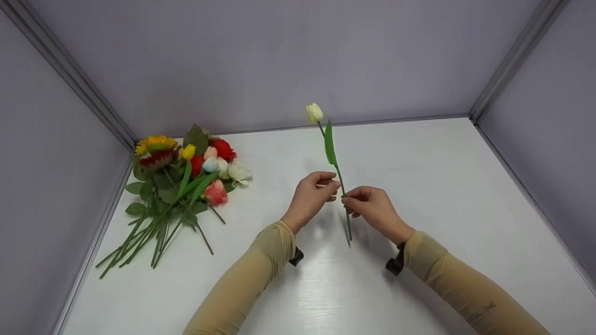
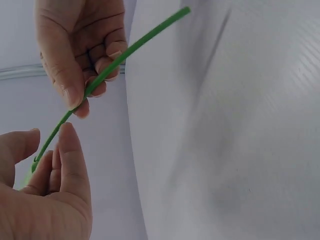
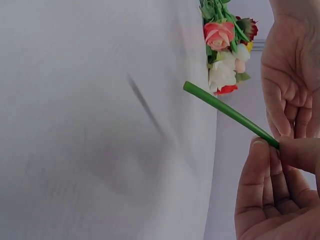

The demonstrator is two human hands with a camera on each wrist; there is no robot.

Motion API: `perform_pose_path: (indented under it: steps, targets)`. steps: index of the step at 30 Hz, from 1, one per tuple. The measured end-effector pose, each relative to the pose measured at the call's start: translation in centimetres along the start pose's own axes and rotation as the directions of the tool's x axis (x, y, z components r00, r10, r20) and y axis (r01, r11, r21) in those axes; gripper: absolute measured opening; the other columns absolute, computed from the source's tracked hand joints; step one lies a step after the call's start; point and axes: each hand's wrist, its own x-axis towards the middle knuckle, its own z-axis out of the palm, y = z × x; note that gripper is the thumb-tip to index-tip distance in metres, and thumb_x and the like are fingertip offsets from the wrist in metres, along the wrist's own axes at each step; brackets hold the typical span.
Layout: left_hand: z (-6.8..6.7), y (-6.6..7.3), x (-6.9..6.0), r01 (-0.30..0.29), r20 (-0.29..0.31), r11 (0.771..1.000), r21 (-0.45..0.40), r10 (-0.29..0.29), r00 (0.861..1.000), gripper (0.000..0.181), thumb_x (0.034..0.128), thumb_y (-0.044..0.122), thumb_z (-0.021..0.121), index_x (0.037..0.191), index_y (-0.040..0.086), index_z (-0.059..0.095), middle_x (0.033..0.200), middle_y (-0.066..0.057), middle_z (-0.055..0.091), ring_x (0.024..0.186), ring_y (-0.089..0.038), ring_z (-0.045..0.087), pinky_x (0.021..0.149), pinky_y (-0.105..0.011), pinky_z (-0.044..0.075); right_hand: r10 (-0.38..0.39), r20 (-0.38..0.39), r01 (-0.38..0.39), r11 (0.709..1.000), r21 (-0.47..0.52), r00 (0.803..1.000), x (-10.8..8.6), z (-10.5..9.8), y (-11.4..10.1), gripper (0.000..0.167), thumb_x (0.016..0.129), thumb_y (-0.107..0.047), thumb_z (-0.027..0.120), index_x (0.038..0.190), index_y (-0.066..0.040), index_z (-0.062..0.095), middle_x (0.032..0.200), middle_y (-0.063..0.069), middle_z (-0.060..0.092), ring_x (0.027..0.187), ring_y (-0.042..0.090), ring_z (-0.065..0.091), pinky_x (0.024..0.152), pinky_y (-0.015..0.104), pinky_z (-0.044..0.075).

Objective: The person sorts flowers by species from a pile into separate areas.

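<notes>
Right fingers [image 1: 356,204] pinch one tulip [image 1: 314,112] bearing one green leaf [image 1: 329,144].

The tabletop [image 1: 316,288] looks glossy, the tulip stem [image 3: 230,112] smooth plastic, the sleeves [image 1: 237,284] cloth.

Both arms in from the bottom of the head view, angled inward: left arm [image 1: 242,284], right arm [image 1: 470,286], both sleeved to the wrist. Hands raised, palms roughly facing, fingertips close together. Left hand [image 1: 313,195]: fingers gently bent, thumb [image 2: 20,145] spread off them (clearest in the left wrist view). Right hand [image 1: 377,209]: thumb and forefinger in a pinch, remaining fingers curled loosely.
</notes>
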Motion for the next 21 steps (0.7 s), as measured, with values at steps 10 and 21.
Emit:
perform_pose_path:
  steps: [10, 21]
  targets:
    - [2.6, -0.8, -2.2, -0.491, 0.439, 0.334, 0.804, 0.222, 0.871, 0.067, 0.1024, 0.042, 0.062, 0.16, 0.02, 0.037, 0.154, -0.004, 0.047, 0.139, -0.021, 0.046, 0.115, -0.039, 0.037, 0.043, -0.133, -0.08, 0.954, -0.288, 0.99, 1.4, -10.5, 2.1, 0.033, 0.102, -0.023, 0.065, 0.118, 0.005, 0.069, 0.11, 0.025, 0.07, 0.089, 0.026, 0.069, 0.078, 0.035, 0.06]
    - [7.3, -0.9, -3.4, -0.66, 0.668, -0.101, 0.744, 0.135, 0.732, 0.08, 0.098, 0.068, 0.051, 0.164, 0.034, 0.02, 0.17, 0.001, 0.02, 0.156, -0.023, 0.014, 0.124, -0.053, 0.006, 0.045, -0.299, -0.204, 0.827, -0.524, 0.953, 0.2, -21.6, 5.2, 0.036, 0.103, -0.017, 0.057, 0.117, 0.014, 0.067, 0.093, 0.019, 0.072, 0.072, 0.015, 0.064, 0.061, 0.028, 0.052]
